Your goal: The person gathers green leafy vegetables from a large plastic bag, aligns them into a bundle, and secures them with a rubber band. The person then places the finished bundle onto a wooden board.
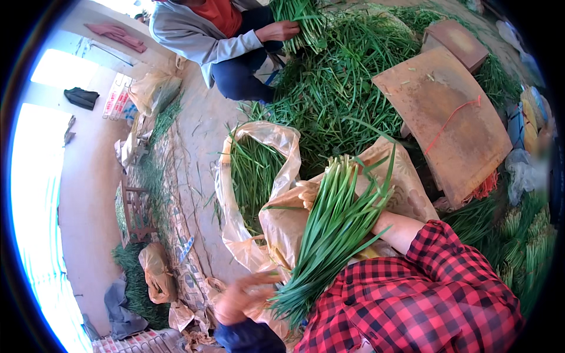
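A thick bunch of garlic chives (335,220) lies across my lap, pale cut ends pointing away and leaf tips towards me. My right hand (309,194) is wrapped around it from beneath; its fingers show at the left side, and leaves cover the palm. My left hand (245,298), blurred by motion, is beside the leaf tips with its fingers extended and nothing visible in it. Under the bunch spreads a tan flower-patterned plastic apron (397,176). Just beyond my left hand, a translucent plastic bag (227,194) stands with its mouth wide, holding more chives (256,172).
A large heap of loose chives (335,88) covers the floor ahead. Behind it a person (198,39) sits holding another bunch (300,26). To the right stands a worn board-topped table (450,119) with a red string (452,121). Tied bunches (525,247) lie lower right.
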`<state>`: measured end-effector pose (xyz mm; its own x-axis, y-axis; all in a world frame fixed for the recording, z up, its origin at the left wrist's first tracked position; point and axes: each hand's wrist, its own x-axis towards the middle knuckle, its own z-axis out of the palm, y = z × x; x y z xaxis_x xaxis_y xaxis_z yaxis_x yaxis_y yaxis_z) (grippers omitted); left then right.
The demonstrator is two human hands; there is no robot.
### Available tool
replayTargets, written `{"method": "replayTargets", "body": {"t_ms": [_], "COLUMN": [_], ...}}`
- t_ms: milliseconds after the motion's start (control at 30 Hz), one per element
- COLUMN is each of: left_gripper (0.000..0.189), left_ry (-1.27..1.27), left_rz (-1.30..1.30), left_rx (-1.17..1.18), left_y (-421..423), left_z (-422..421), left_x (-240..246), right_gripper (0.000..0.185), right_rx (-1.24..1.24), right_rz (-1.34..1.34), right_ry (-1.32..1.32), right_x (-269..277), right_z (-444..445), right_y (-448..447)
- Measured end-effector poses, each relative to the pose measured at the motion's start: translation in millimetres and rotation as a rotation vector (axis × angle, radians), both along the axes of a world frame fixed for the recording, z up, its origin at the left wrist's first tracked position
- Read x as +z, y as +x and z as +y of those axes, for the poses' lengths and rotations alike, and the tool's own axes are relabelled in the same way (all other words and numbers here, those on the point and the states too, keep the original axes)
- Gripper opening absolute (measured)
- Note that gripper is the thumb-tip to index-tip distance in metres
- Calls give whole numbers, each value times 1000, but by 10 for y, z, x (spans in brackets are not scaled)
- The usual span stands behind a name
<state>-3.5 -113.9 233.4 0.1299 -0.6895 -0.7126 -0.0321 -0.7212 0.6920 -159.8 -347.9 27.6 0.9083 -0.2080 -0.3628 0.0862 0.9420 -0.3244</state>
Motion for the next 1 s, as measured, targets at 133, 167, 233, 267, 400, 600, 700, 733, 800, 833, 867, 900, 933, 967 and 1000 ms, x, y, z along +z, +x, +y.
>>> {"method": "replayTargets", "body": {"t_ms": [133, 167, 233, 267, 400, 600, 700, 733, 800, 833, 867, 900, 933, 967, 1000], "left_gripper": [86, 96, 82, 79, 79, 91, 92, 91, 89, 89, 88, 87, 87, 86, 85], "left_ry": [-137, -288, -12, -61, -122, -2, 74, 34, -99, -144, -191, -224, -253, -271, -286], "left_rz": [339, 525, 716, 771, 969, 1022, 945, 966, 1055, 1072, 1099, 1123, 1141, 1156, 1172], "left_rx": [4, -16, 133, 190, 384, 531, 728, 754, 760, 771, 780, 795, 810, 816, 829], "left_y": [586, 561, 603, 420, -73, -264, -416, -442, -487, -493, -507, -536, -552, -563, -583], "left_z": [-353, -442, -253, -329, -339, -18, -92, -57, 5, 39, 60, 98, 113, 117, 123], "left_x": [-698, -996, -1921, -2024, -1755, -1797, -1805, -1790, -1818, -1796, -1790, -1777, -1778, -1763, -1770], "right_gripper": [59, 59, 59, 60, 60, 61, 64, 67, 69, 71, 73, 75, 77, 79, 81], "right_rx": [13, 20, 50, 57, 121, 486, 477, 463, 465, 510, 570, 629, 677, 691, 688], "right_rz": [-12, -18, -24, -16, -30, -195, -246, -280, -143, -96, -51, -23, 2, 15, 18], "right_ry": [-11, -15, -62, -109, -393, -323, -275, -290, -523, -649, -791, -929, -1084, -1237, -1389], "right_x": [80, 93, 163, 183, 422, 690, 377, 340, 429, 508, 603, 667, 726, 789, 833], "right_z": [98, 129, 132, 56, -550, -598, -656, -698, -810, -805, -800, -782, -786, -793, -802], "right_y": [86, 121, 185, 168, 178, 316, 352, 405, 93, -46, -188, -295, -390, -469, -520]}}
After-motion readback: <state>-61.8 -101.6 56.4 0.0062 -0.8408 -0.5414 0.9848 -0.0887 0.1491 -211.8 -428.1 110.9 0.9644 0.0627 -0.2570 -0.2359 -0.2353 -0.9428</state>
